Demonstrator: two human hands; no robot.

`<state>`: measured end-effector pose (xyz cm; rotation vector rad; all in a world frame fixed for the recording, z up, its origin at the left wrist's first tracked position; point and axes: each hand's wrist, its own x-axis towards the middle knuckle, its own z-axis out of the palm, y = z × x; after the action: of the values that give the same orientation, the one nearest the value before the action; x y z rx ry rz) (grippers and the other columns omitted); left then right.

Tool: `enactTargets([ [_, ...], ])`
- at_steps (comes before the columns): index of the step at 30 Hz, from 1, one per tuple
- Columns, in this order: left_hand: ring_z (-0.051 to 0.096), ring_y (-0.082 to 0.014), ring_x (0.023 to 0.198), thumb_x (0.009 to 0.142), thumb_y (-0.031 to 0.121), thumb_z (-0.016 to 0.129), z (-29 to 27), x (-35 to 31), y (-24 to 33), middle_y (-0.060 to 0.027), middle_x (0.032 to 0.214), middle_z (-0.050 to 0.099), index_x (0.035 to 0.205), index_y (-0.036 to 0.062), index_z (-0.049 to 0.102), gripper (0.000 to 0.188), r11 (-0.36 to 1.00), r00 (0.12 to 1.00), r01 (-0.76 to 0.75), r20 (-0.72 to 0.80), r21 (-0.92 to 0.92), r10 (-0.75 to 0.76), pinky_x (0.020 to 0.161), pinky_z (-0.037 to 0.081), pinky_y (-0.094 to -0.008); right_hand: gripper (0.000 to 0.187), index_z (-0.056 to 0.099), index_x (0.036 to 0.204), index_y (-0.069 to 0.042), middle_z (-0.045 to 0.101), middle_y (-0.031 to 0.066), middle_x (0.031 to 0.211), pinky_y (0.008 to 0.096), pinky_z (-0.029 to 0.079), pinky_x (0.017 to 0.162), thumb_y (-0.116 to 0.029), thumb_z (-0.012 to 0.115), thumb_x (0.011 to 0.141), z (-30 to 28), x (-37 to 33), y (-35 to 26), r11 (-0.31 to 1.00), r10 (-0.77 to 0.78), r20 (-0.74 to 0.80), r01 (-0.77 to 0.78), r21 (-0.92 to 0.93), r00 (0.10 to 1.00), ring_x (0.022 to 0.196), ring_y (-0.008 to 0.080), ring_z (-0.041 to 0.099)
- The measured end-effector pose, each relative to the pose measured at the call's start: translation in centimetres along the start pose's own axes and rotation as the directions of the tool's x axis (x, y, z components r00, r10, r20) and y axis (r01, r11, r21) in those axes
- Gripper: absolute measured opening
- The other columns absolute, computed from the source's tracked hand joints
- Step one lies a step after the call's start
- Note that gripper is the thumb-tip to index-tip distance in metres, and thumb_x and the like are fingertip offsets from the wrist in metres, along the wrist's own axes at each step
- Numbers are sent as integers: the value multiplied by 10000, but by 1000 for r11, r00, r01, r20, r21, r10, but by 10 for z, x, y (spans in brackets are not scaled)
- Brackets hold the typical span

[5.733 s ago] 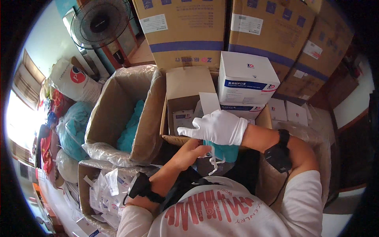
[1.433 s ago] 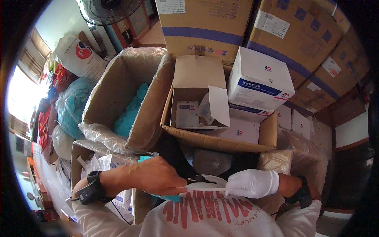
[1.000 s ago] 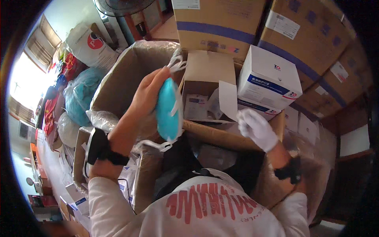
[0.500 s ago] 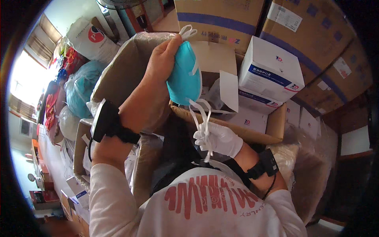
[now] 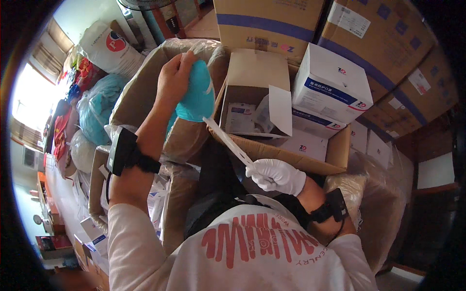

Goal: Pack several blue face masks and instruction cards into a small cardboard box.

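A turquoise cup-shaped face mask (image 5: 198, 97) hangs from my bare left hand (image 5: 174, 77), whose fingers are closed on its upper end. From the mask's lower end, white elastic straps (image 5: 229, 141) run taut down to the right. My right hand (image 5: 280, 177), in a white glove, is closed on the far end of those straps. Just beyond the straps stands an open white box (image 5: 280, 111) with small white packets (image 5: 240, 116) and clear plastic in it. The mask is in front of a plastic-lined carton (image 5: 145, 89).
A cardboard carton (image 5: 339, 157) holds the open box and stacked closed white boxes (image 5: 335, 72). Large brown cartons (image 5: 267, 26) are piled behind. At left lie a white sack (image 5: 104, 48) and a blue plastic bag (image 5: 99, 106). Bubble-wrap-like plastic (image 5: 347, 186) lies by my right forearm.
My left hand has moved left and down with the mask. The right hand has shifted slightly right, and the straps, looped and slack before, are now stretched straight between both hands.
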<state>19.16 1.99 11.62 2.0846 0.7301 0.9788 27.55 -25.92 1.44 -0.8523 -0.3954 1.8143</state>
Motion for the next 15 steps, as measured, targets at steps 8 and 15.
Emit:
enactTargets([
  [8,596,-324,661,773,357,585,5,-31,-18,-106,734,616,1277,200,324,588,887,990,-109,130,449,56,598,468,-399,248,547,868,-42,463,-28,644,174,353,460,-257,427,902,6,-13,-31,816,-5,-174,-96,-570,985,518,43,434],
  [15,591,-313,827,737,509,533,47,-107,25,-119,923,622,1086,185,561,477,914,397,-356,917,195,-42,731,453,-417,207,543,866,-42,509,52,676,263,424,537,-212,425,881,8,-6,-44,390,-338,-132,11,-921,932,560,142,508],
])
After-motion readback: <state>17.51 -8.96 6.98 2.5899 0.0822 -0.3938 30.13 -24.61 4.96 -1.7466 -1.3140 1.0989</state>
